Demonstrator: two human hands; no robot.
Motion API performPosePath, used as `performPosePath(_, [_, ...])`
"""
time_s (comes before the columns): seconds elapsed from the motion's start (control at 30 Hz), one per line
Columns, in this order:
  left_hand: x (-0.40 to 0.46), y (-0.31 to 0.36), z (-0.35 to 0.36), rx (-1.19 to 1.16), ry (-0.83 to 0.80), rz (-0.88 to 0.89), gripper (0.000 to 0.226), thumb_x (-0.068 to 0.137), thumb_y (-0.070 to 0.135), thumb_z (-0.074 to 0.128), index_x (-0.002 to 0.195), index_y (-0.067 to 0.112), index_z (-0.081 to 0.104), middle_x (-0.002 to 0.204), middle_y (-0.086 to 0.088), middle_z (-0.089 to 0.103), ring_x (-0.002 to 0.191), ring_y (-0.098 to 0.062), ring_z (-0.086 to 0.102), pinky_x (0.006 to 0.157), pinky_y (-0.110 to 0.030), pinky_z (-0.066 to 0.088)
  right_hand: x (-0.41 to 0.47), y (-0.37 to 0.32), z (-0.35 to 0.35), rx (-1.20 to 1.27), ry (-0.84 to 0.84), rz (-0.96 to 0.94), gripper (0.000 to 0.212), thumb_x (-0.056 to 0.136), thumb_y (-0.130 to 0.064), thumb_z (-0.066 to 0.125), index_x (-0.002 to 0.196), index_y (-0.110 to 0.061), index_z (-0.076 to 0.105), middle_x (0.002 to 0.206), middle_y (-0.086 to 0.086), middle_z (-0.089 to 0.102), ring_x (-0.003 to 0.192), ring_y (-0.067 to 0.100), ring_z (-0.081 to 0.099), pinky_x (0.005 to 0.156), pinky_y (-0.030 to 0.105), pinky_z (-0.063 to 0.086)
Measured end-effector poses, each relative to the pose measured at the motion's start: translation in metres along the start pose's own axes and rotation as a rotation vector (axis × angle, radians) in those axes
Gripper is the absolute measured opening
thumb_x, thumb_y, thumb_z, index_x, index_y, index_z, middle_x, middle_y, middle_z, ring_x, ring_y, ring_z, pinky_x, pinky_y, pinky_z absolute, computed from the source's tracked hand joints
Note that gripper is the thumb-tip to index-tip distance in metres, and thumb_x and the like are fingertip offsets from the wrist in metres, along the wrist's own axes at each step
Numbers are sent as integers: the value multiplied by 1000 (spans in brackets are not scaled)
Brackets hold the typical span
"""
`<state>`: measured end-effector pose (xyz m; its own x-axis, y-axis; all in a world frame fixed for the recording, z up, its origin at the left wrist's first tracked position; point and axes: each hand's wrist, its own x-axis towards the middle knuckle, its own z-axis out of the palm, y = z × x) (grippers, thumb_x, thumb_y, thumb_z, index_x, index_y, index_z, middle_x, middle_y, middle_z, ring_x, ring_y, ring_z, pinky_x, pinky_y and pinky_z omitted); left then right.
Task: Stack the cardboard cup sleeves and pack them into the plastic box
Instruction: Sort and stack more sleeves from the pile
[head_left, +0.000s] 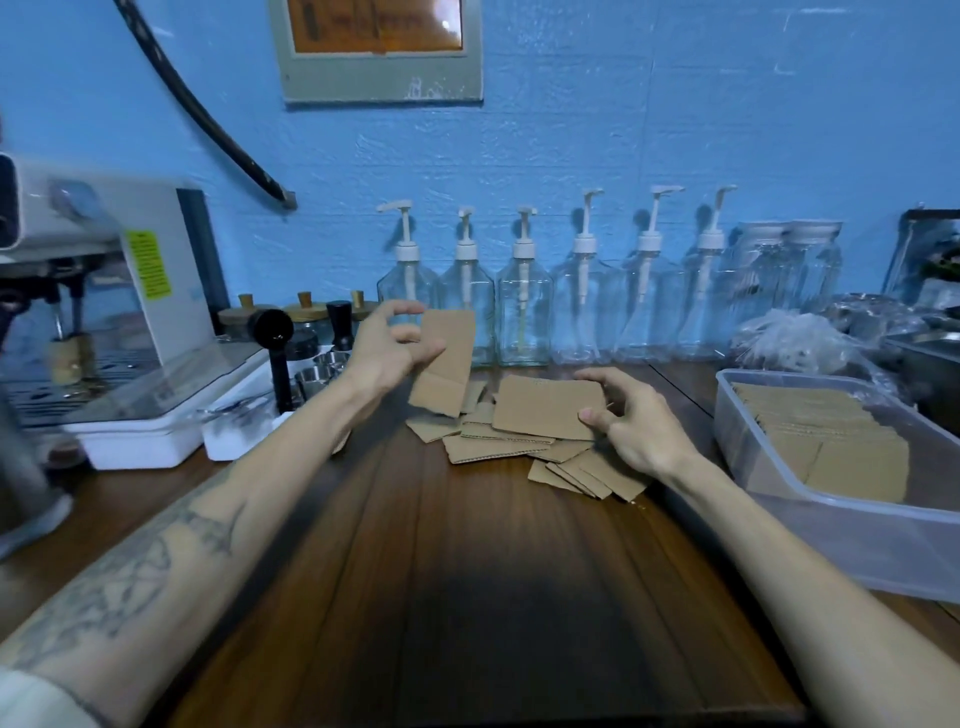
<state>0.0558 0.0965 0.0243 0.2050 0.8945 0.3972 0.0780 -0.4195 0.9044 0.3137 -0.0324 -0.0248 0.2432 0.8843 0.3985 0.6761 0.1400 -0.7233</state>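
Several flat brown cardboard cup sleeves lie in a loose pile (498, 444) on the dark wooden table (467, 571). My left hand (387, 345) is raised above the pile's left side and pinches one sleeve (447, 364), which hangs upright. My right hand (623, 421) grips another flat sleeve (545, 408) by its right edge, just above the pile. A clear plastic box (779, 480) stands at the right, apart from both hands. A layer of stacked sleeves (826, 441) lies inside it.
A row of clear pump bottles (524, 306) lines the blue wall behind the pile. An espresso machine (93, 291) and a white tray with a tamper and metal cups (291, 374) stand at the left. Crumpled plastic bags (800, 338) sit behind the box.
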Motion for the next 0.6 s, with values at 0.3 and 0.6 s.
performPosePath(0.3, [-60, -40, -16, 291, -267, 74, 32, 87, 5, 70, 114, 20, 62, 104, 10, 69, 94, -5, 65, 79, -14, 47, -8, -11, 3, -48, -28, -41, 40, 94, -15, 66, 131, -29, 58, 113, -3, 67, 83, 10, 61, 70, -4, 36])
performPosePath(0.6, [-62, -38, -16, 203, -203, 150, 28, 83, 5, 75, 102, 17, 59, 88, -8, 73, 75, -15, 63, 70, -21, 48, 0, 1, 11, 66, -57, -75, 40, 93, -10, 66, 127, -30, 59, 110, 0, 70, 86, 14, 63, 78, 31, 54])
